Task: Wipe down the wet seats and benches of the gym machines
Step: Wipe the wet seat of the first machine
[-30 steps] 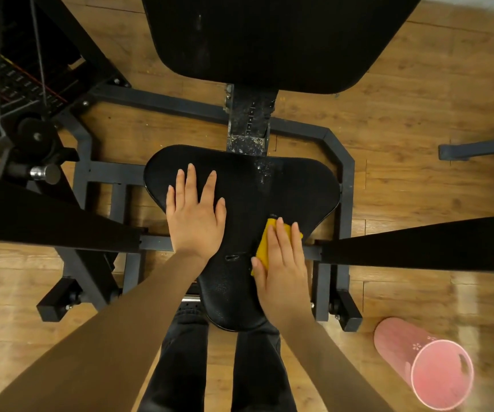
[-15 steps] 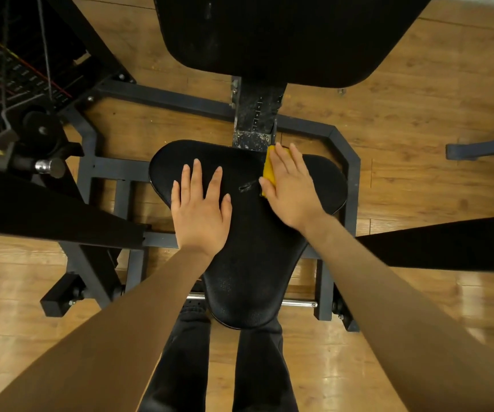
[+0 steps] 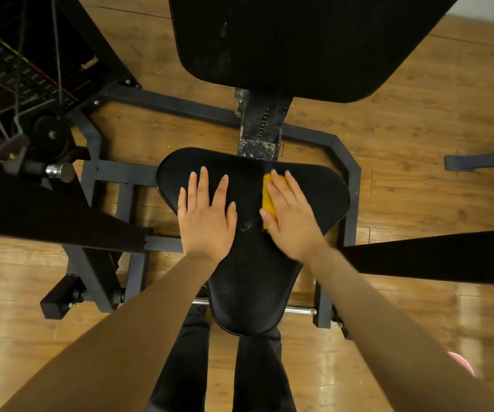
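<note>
A black padded seat point(image 3: 251, 281) of a gym machine lies below me, wide at the far end and narrow toward my legs. My left hand point(image 3: 207, 215) rests flat on its left half with fingers spread. My right hand point(image 3: 290, 215) presses a yellow cloth point(image 3: 267, 200) flat against the seat's middle right; only the cloth's left edge shows from under the palm. A small wet mark point(image 3: 245, 226) sits between my hands. The black backrest pad point(image 3: 305, 43) stands beyond the seat.
The grey steel frame point(image 3: 350, 173) boxes in the seat over a wooden floor. Black arm pads point(image 3: 46, 215) reach in from left and right point(image 3: 436, 257). A weight stack and cables point(image 3: 16, 72) stand at the far left. A pink bucket's rim point(image 3: 463, 364) peeks out beside my right forearm.
My right hand slid the yellow cloth from the seat's near right side up to the far edge, then back a little toward the middle. My left hand stayed put.
</note>
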A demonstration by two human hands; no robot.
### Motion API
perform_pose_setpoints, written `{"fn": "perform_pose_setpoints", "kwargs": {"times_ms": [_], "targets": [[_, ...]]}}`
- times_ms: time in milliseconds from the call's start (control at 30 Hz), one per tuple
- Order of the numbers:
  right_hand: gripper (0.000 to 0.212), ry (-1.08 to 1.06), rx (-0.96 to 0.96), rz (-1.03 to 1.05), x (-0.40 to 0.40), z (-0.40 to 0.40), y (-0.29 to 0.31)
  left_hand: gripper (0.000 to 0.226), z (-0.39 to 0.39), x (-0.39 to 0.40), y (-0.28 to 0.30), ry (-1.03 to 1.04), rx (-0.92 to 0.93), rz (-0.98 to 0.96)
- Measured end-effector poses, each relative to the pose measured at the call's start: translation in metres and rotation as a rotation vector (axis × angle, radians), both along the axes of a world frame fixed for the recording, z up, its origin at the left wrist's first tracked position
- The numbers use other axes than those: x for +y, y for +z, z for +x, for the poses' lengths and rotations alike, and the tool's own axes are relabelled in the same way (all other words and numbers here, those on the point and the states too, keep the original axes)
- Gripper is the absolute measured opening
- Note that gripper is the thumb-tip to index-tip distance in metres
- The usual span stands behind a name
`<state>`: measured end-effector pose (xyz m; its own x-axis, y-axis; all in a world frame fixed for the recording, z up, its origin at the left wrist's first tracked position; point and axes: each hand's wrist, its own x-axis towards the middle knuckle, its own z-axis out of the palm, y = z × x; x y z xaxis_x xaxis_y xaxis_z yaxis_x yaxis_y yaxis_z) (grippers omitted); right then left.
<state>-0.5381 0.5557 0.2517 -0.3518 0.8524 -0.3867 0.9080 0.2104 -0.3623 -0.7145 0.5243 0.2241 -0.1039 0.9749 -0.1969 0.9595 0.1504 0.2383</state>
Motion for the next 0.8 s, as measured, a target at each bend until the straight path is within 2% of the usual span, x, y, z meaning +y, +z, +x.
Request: {"fn": "perform_pose_setpoints", "kwargs": {"times_ms": [100,200,433,567,633,800], "targets": [[0.064,0.142,-0.015,-0.026,0.049,0.0,-0.007,0.055,0.0,-0.001,-0.001,-0.003,-0.004,0.023],[0.063,0.144,-0.019,-0.023,0.06,-0.004,-0.009,0.054,0.001,-0.001,-0.002,-0.003,-0.007,0.03],[0.06,-0.171,0.075,0.048,-0.037,-0.009,0.012,0.055,0.001,-0.001,-0.001,0.0,-0.001,0.022],[0.059,-0.286,0.026,0.061,-0.1,-0.012,0.021,0.054,0.0,-0.001,0.0,0.005,-0.018,0.024],[0.06,-0.261,0.02,0.065,-0.094,-0.007,0.017,0.053,0.0,-0.001,0.0,0.009,-0.025,0.023],[0.06,-0.243,-0.02,0.06,-0.021,0.015,0.0,0.049,-0.001,0.0,0.002,-0.002,-0.025,-0.012]]}}
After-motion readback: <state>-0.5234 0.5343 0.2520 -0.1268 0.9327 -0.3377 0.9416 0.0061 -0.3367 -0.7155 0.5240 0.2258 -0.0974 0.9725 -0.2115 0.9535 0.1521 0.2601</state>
